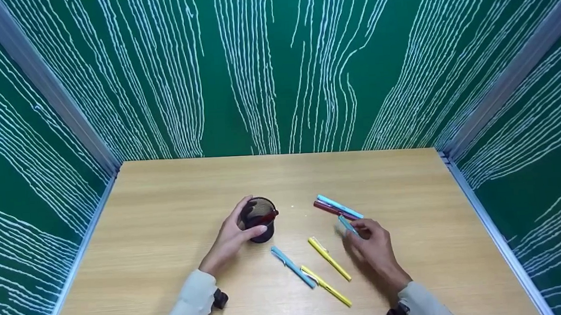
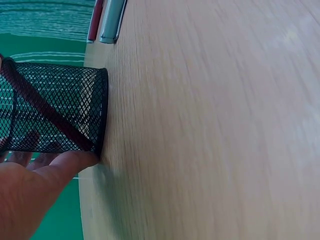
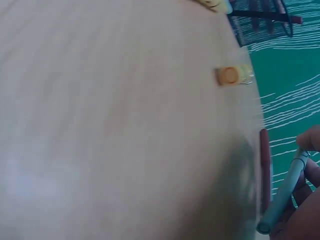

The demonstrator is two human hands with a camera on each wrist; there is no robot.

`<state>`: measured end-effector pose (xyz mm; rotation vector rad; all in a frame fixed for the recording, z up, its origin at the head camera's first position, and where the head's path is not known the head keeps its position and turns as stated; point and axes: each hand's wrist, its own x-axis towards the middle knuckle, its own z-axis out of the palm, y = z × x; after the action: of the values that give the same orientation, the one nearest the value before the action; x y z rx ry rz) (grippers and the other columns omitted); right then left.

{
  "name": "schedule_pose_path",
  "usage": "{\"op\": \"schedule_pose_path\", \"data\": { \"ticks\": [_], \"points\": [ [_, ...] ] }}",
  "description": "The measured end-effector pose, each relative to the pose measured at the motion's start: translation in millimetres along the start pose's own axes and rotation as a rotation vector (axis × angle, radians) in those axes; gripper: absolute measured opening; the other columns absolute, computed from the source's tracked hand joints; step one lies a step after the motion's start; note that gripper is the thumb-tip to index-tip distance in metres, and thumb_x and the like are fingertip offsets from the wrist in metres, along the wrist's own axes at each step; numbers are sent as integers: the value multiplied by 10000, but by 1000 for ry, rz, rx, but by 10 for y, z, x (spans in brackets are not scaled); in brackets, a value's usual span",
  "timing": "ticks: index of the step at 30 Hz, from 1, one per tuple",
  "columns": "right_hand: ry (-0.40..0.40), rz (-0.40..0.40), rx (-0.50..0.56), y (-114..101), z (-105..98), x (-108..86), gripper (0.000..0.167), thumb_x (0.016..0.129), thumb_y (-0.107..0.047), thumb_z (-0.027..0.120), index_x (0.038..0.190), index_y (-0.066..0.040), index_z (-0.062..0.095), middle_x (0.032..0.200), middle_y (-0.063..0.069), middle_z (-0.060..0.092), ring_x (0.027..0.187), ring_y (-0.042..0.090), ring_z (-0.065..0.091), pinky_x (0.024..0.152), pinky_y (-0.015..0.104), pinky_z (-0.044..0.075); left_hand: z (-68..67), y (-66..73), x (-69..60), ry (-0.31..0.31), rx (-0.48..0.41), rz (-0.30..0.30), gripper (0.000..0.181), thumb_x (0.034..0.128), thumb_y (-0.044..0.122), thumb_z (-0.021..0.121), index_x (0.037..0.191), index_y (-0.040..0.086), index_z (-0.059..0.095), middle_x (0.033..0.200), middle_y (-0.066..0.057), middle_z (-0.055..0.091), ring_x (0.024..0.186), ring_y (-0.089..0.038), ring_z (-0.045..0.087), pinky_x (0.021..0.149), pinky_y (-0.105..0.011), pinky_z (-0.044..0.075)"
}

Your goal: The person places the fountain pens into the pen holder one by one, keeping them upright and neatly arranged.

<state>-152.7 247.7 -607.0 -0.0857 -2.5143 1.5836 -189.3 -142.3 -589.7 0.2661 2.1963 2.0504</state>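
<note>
A black mesh cup (image 1: 259,206) stands left of the table's middle, with a dark red pen (image 1: 267,217) leaning inside it. My left hand (image 1: 232,237) grips the cup's left side, thumb across the front; the left wrist view shows the pen slanting behind the mesh (image 2: 55,107). My right hand (image 1: 374,246) pinches a teal pen (image 1: 347,224), tilted, by its lower part. In the right wrist view that teal pen (image 3: 285,195) is held above the table. Just beyond it lie a light blue pen (image 1: 339,206) and a dark red pen (image 1: 327,207), side by side.
Between the hands lie a blue pen (image 1: 293,267) and two yellow pens (image 1: 329,259) (image 1: 326,286); the nearer yellow one touches the blue pen. The wooden table (image 1: 167,192) ends at green walls with white lines at the back and sides.
</note>
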Motion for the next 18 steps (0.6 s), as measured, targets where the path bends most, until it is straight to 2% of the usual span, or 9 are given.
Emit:
{"op": "schedule_pose_path", "data": {
  "ticks": [3, 9, 13, 15, 18],
  "points": [
    [-2, 22, 27, -83, -17, 37, 173, 988, -76, 827, 1155, -55, 785, 1119, 119, 729, 1028, 217, 688, 860, 191, 555, -2, 8, 1, -4, -3, 1, 960, 923, 241, 919, 1722, 203, 388, 1680, -120, 495, 1592, -351, 405, 1345, -549, 213],
    [-12, -30, 56, -243, -50, 138, 140, 988, -49, 822, 1119, -26, 776, 1098, 132, 745, 1057, 273, 682, 891, 205, 564, 3, 18, 14, -9, -11, 0, 971, 927, 232, 914, 1729, 187, 368, 1691, -139, 475, 1582, -364, 419, 1338, -549, 243],
    [-12, -59, 62, -343, -66, 211, 103, 987, -53, 816, 1077, -31, 770, 1064, 119, 753, 1032, 273, 691, 897, 280, 562, 27, 20, 8, -14, -90, -4, 976, 923, 155, 907, 1729, 156, 358, 1697, -165, 457, 1575, -379, 423, 1329, -543, 267],
    [-6, -75, 68, -390, -67, 245, 95, 984, -49, 813, 1055, -20, 758, 1052, 124, 755, 1025, 257, 690, 940, 343, 555, 35, 15, 7, -18, -126, -5, 978, 921, 112, 901, 1729, 134, 351, 1692, -184, 455, 1572, -391, 423, 1326, -542, 275],
    [-4, -85, 79, -458, -57, 283, 103, 978, -48, 813, 1040, -12, 739, 1057, 129, 743, 1035, 234, 678, 996, 415, 549, 34, 4, -5, -15, -131, -7, 979, 917, 106, 904, 1727, 131, 354, 1689, -190, 459, 1572, -394, 423, 1328, -541, 271]
  ]
}}
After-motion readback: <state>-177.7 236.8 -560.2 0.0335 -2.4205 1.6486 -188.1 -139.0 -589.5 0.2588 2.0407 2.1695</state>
